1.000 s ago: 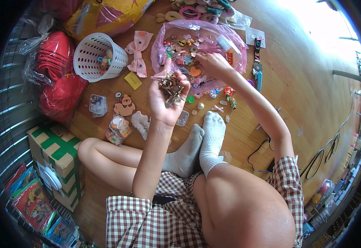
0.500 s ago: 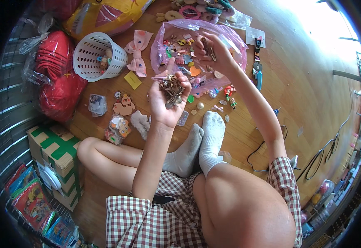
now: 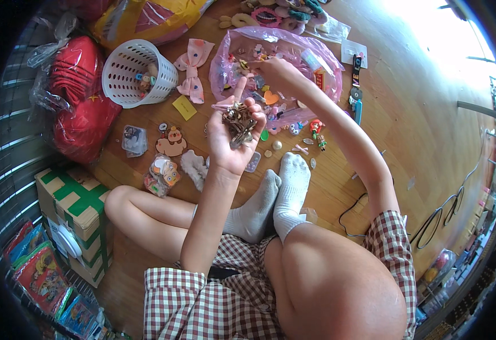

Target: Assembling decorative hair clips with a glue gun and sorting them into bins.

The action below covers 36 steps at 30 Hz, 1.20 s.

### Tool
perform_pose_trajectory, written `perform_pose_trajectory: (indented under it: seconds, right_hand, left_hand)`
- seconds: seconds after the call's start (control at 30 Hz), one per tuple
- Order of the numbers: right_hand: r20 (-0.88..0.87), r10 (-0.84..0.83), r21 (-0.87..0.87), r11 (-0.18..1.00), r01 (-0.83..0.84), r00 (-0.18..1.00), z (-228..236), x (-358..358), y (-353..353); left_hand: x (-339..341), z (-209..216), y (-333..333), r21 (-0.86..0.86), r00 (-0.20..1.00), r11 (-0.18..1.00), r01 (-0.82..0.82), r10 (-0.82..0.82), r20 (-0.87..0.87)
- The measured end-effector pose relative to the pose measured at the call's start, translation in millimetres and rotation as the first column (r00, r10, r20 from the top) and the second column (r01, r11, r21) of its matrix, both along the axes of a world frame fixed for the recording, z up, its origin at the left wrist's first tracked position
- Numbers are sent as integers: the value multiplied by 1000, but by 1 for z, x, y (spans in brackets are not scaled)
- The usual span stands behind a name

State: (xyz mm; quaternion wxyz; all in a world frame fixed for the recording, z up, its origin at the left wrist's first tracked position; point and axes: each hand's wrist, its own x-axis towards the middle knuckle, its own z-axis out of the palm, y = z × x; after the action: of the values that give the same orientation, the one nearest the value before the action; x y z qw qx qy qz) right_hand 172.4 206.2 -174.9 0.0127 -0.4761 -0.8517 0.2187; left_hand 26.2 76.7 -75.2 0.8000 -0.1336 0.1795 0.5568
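Note:
My left hand (image 3: 231,148) is palm up and cupped round a heap of metal hair clips (image 3: 240,123), with the index finger pointing away. Beyond it, a translucent pink plastic bag (image 3: 333,68) lies spread open on the floor, full of small colourful charms, among them an orange heart (image 3: 270,97). My right hand (image 3: 278,72) reaches over the bag, back of the hand up, fingers bent together at the charms. Whatever those fingers hold is hidden. Near the bag's front edge lie a red-haired figurine (image 3: 316,126) and several small loose pieces.
A white perforated basket (image 3: 123,93) stands left of a pink fabric bow (image 3: 191,71) and a yellow card (image 3: 184,107). Red bundles in clear plastic (image 3: 77,73) and a green-taped cardboard box (image 3: 72,192) line the left. A black cable (image 3: 452,207) lies at right.
My right hand has turned palm down and moved left and lower into the bag. The metal clips seen in it before are now out of sight. My left hand stays nearly in place.

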Motion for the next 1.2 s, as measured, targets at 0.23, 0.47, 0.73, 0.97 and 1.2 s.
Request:
perform_pose_trajectory:
  seconds: [0.23,0.47,0.73,0.97,1.2]
  right_hand:
    - [-174,-120,28,991,127,977,13,17,13]
    - [-42,-270,133,953,273,962,8,4,27]
    - [-219,-331,114,925,361,918,-3,-30,11]
    - [-584,-560,-348,827,442,588,29,0,-7]
    - [-357,-760,-568,639,-519,-543,96,6,-94]
  left_hand:
    - [-3,-3,-2,-10,1000,1000,-3,3,14]
    - [-3,-13,-4,23,998,1000,6,-7,62]
    - [-13,2,-25,16,999,1000,-8,7,46]
    - [-28,31,-52,66,993,991,-119,117,34]
    - [26,14,11,195,969,955,-224,239,-56]
